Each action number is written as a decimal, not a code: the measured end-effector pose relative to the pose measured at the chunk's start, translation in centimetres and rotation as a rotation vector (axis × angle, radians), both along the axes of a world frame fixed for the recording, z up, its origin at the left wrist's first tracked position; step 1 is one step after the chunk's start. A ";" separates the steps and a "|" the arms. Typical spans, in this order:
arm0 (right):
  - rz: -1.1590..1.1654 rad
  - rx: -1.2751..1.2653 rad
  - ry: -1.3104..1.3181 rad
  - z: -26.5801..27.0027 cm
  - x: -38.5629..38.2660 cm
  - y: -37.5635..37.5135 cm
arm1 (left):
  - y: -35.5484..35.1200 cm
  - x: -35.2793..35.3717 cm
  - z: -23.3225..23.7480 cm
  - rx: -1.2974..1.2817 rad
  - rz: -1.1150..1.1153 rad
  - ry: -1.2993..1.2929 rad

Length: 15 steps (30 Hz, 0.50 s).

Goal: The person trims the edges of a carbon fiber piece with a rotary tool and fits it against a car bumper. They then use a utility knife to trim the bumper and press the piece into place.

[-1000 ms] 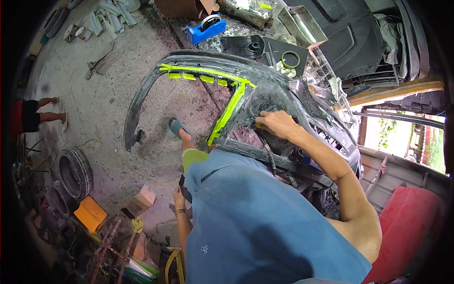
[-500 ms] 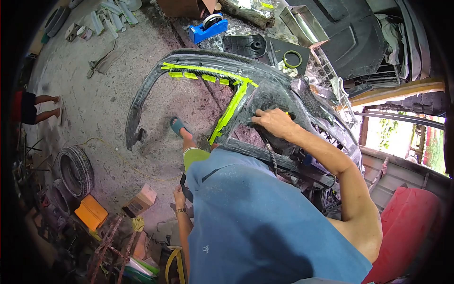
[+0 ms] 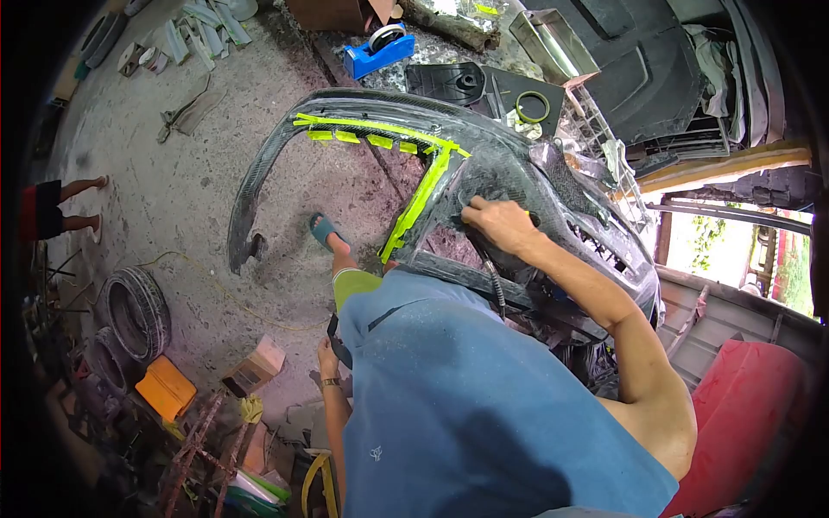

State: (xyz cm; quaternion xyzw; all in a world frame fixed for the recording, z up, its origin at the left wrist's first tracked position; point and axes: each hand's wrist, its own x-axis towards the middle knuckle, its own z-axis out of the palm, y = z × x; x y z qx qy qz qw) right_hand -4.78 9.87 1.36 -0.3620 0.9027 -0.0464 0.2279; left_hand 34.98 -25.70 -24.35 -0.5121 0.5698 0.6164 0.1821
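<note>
A dark carbon-fibre-looking car body panel (image 3: 496, 179), dusted pale grey, has a long curved arm and strips of bright yellow-green tape (image 3: 420, 203) along its inner edge. My right hand (image 3: 499, 226) presses on the panel with curled fingers; whatever is under them is hidden. A bit of yellow shows beside the knuckles, and a dark ribbed hose (image 3: 495, 281) runs down from near the hand. At the left, my left hand (image 3: 327, 359) hangs low beside my blue shirt. Its fingers are curled at a black thing (image 3: 338, 338), partly covered by the shirt.
Behind the panel are a blue tape dispenser (image 3: 378, 57), a tape roll (image 3: 532, 107) and a metal tray (image 3: 554, 47). Tires (image 3: 138, 312), an orange case (image 3: 167, 388) and a cardboard box (image 3: 254, 364) lie at the left. Another person's legs (image 3: 79, 207) show at the far left.
My right hand has shifted very slightly on the panel, its fingers more curled. The other person's legs have moved a little to the left. My left hand has barely moved.
</note>
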 end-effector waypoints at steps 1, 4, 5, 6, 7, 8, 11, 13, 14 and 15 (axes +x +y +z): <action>-0.003 -0.001 0.000 0.1 0.1 0.0 | -0.2 0.0 -0.4 0.009 -0.014 0.032; 0.061 0.019 -0.087 1.4 -0.3 -0.4 | -0.2 -0.2 -0.5 -0.007 0.065 -0.011; 0.059 0.018 -0.088 1.1 -0.2 -0.3 | -0.3 -0.1 -0.2 -0.008 0.063 -0.012; 0.056 -0.005 -0.024 0.6 -0.3 -0.1 | -0.3 -0.2 -0.2 0.006 0.065 -0.010; 0.049 -0.028 0.038 0.0 -0.2 0.1 | -0.3 -0.1 -0.1 0.021 0.063 -0.011; 0.075 -0.011 0.038 -0.6 0.2 0.3 | -0.3 0.0 0.0 0.019 0.061 -0.008; 0.089 -0.030 -0.221 1.1 -0.4 0.6 | -0.1 -0.2 0.4 -0.002 0.019 0.001; 0.095 -0.137 -0.277 1.6 -0.9 1.0 | 0.4 -0.6 1.5 -0.021 -0.001 0.024; 0.020 -0.187 -0.307 2.4 -1.0 0.8 | 0.7 -1.1 1.9 -0.017 0.051 0.019; -0.056 -0.237 -0.341 2.9 -1.0 0.7 | 0.9 -1.5 2.5 -0.022 0.047 0.024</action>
